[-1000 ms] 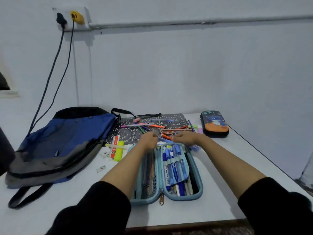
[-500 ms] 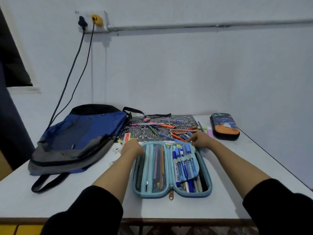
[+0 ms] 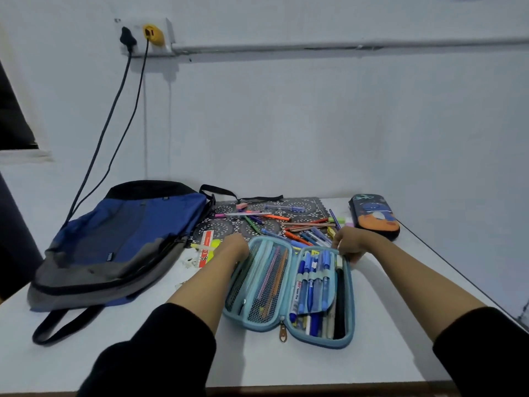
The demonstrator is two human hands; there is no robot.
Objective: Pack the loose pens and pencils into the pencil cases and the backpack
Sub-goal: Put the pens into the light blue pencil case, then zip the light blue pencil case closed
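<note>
The open light-blue zip pencil case [image 3: 290, 270] lies on the white worktop [image 3: 386, 325], with pens inside. The right hand [image 3: 347, 245] holds its far right corner. The left hand [image 3: 233, 247] sits at the far left corner; I cannot tell if it grips. Loose coloured pens and pencils [image 3: 306, 224] lie just behind the case, and the blue and grey backpack [image 3: 128, 239] lies to the left.

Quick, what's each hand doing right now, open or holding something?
Left hand: at the pencil case's far left rim, fingers hidden, cannot tell.
Right hand: fingers curled round the case's far right rim.
</note>
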